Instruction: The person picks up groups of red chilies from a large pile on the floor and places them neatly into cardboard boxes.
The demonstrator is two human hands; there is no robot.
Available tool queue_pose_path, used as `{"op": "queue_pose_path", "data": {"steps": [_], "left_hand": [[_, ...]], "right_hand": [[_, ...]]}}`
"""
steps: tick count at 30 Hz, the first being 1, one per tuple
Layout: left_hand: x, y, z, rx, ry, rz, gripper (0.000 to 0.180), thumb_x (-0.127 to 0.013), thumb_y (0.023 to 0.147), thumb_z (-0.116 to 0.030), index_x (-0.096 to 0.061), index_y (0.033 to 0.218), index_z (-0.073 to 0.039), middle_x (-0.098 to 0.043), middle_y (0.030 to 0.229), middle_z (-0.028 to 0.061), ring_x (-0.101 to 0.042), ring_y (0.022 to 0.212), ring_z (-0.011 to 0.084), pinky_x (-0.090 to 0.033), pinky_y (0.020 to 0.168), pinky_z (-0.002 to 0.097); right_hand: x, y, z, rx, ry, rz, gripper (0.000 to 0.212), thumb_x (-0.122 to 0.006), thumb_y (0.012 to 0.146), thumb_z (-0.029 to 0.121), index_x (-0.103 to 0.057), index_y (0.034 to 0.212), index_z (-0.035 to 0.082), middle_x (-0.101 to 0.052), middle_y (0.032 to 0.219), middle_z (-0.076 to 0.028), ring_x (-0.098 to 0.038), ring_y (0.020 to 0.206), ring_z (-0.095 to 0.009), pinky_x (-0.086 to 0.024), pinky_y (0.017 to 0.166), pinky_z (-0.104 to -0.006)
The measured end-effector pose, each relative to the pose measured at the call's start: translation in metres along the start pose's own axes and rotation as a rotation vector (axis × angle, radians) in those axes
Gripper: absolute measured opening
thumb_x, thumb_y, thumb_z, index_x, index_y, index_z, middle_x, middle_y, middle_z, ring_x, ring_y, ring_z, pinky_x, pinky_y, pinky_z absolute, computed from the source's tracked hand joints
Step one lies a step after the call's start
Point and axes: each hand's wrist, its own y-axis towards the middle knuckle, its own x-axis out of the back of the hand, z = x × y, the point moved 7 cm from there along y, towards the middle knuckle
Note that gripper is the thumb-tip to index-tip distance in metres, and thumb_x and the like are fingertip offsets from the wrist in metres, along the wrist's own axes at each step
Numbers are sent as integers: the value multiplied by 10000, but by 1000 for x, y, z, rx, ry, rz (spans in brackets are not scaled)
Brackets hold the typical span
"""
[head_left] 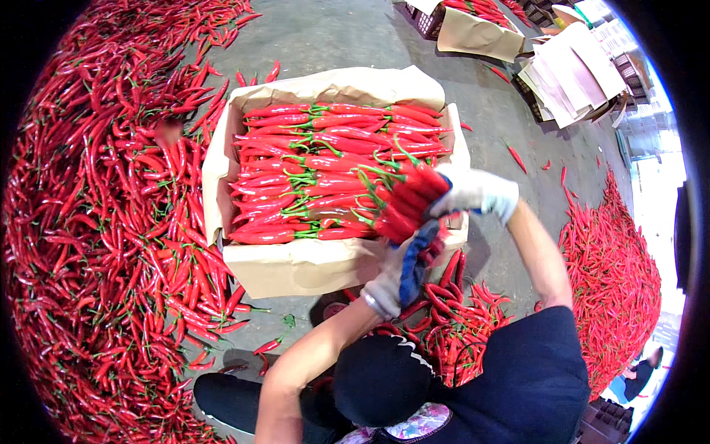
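Note:
A bunch of red chili peppers (pixel 405 198) is gathered between my two gloved hands over the near right corner of a paper-lined box (pixel 281 268). My right hand (pixel 473 192), in a white glove, closes round the bunch from the right. From below, my left hand (pixel 403 275), in a grey and blue glove, grips the lower ends of the same peppers. Their green stems point up and to the left. Inside the box, red chili peppers (pixel 281 181) lie in neat rows, mostly sideways, with stems meeting near the middle. The held bunch hides part of the right-hand rows.
A large heap of loose chili peppers (pixel 96 244) covers the left floor. Smaller piles lie close by me (pixel 462 333) and at the far right (pixel 614 274). Crates with paper sheets (pixel 573 70) and another lined box (pixel 477 33) stand at the back right.

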Motion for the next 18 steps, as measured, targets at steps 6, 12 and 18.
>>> {"op": "queue_pose_path", "data": {"steps": [6,12,18], "left_hand": [[-26,21,11,-30,-56,-121,251,-557,949,-323,-619,1107,-138,-676,1021,67,-651,950,198,-521,890,367],[-20,-7,9,206,105,-217,371,-504,970,-337,-544,1171,-28,-616,1138,174,-633,1018,298,-498,938,418],[-72,-47,-59,-569,1433,-73,299,-651,821,-87,-625,1115,-40,-670,1016,120,-665,909,290,-534,791,378]], "right_hand": [[63,28,-22,-127,-629,-177,571,-749,714,248,-555,1215,53,-642,1044,-153,-612,968,-241,-479,867,-350],[81,-6,-27,84,-236,-547,396,-655,794,135,-585,1166,20,-661,1026,-86,-600,914,-144,-473,845,-294],[27,-63,-44,286,-93,-845,312,-678,754,173,-640,1032,35,-642,932,-149,-626,853,-306,-488,790,-381]]}}
